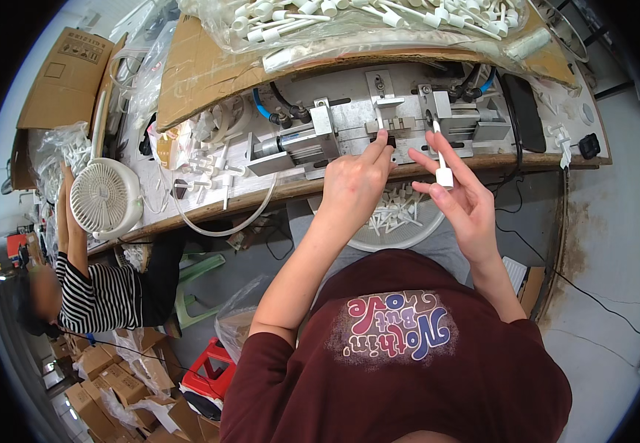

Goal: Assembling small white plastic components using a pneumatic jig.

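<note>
The light is bright; fisheye edges bend into black.

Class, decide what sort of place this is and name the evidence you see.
Probably a small assembly workshop: a silver metal bench fixture with blue plastic tubes, a heap of small white plastic parts, and stacked brown cardboard boxes.

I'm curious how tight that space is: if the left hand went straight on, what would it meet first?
The left hand would probably meet the small metal block by its fingertip; whether they touch is unclear.
</note>
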